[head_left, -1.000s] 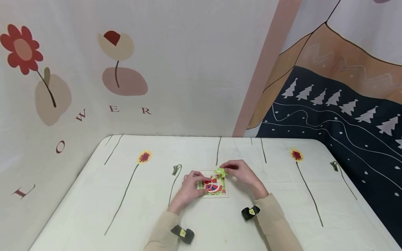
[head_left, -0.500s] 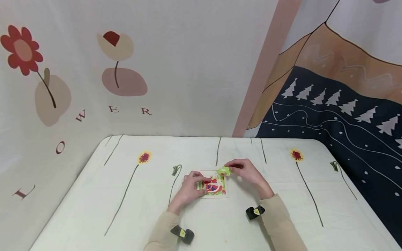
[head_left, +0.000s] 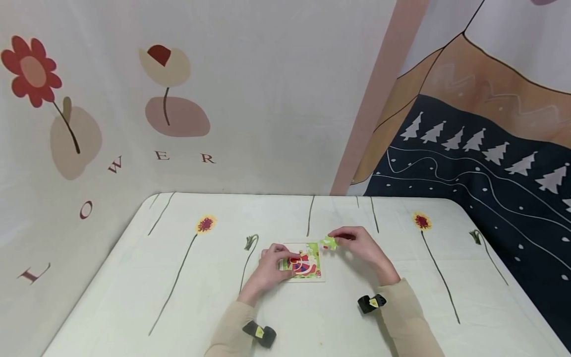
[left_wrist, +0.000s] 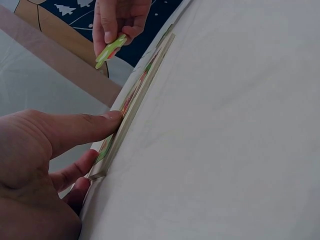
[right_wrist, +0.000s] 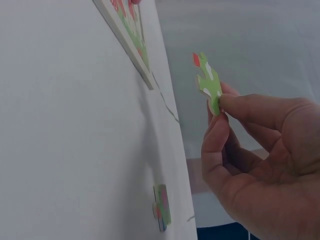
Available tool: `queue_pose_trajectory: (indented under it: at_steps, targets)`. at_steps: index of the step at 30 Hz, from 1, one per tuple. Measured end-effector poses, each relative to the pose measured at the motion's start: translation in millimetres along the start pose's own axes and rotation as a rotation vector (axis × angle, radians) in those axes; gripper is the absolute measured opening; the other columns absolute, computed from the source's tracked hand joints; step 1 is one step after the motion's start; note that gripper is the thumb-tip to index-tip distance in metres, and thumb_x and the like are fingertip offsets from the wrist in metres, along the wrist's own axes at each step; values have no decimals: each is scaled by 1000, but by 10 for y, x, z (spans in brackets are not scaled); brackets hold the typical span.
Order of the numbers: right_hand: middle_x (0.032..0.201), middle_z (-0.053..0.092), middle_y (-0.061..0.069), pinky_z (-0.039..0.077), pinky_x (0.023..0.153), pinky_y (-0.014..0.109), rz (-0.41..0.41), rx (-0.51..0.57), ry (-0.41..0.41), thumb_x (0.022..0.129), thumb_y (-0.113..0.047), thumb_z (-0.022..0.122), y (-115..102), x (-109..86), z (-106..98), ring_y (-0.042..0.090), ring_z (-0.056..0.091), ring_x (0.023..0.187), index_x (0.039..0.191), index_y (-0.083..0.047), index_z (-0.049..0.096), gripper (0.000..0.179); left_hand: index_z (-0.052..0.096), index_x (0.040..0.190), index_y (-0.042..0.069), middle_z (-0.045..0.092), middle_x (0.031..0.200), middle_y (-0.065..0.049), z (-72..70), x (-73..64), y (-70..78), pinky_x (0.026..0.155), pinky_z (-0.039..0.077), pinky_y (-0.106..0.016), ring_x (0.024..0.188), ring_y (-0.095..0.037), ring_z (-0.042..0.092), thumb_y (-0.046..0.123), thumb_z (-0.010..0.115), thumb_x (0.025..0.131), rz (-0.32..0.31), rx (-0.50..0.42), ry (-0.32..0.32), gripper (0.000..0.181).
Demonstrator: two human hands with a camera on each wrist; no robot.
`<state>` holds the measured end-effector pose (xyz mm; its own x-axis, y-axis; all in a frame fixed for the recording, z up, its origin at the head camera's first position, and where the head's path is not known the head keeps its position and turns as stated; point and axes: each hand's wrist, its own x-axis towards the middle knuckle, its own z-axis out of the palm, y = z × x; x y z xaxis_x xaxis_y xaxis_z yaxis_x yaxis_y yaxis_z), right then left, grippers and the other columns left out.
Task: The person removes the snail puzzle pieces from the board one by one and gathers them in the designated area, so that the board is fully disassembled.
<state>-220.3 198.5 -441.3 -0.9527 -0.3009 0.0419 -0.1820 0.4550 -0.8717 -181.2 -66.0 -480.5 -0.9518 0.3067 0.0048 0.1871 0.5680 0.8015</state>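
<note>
A square jigsaw puzzle (head_left: pixel 312 271) with a colourful picture lies in its shallow tray. My left hand (head_left: pixel 267 267) rests on its left side; the thumb (left_wrist: pixel 82 131) lies straight across the picture and other fingers reach the tray's edge. Between thumb and fingertips, my right hand (right_wrist: pixel 260 145) pinches a green puzzle piece (right_wrist: pixel 210 82) with white patches and a red corner. The right hand holds it above the table, just beyond the puzzle's upper right corner in the head view.
Another small green and pink piece (right_wrist: pixel 162 207) lies on the table below the right hand in the right wrist view. A white cloth printed with flowers covers the table (head_left: pixel 178 307). Patterned curtains (head_left: pixel 276 99) hang behind and beside it.
My right hand has moved right with the green piece, from over the puzzle's upper right corner to outside it. My left hand has stayed on the puzzle.
</note>
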Motion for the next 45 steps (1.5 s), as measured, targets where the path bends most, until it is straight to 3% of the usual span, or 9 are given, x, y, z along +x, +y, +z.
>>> queue_pose_trajectory:
  at_steps: [10,20,31,45]
  targets:
    - [104,67,16,47,65,30,20,1,18,92,1,59,72,-60,-118,26,56,81,109,5,69,20,71,115,13,47,121,-8,2,0,-9,89,36,-53,111,-31,36,6,77,75,1,-17,-1,41]
    - [106,67,13,47,70,28,36,-46,29,92,0,59,138,-158,-225,21,58,86,107,1,71,19,71,115,12,48,121,-8,0,-3,-3,88,37,-52,110,-30,37,7,78,76,14,-7,1,40]
    - [107,67,13,45,80,30,16,-78,49,92,0,58,186,-268,-368,25,59,96,107,1,71,19,71,115,11,48,119,-8,12,2,-24,87,37,-52,109,-30,37,8,79,75,22,-1,-3,40]
    - [108,67,13,44,80,32,42,-114,63,92,-1,59,238,-331,-538,24,57,95,107,0,71,19,71,115,12,48,120,-8,14,-6,-32,88,36,-54,110,-31,37,8,79,75,16,-1,0,41]
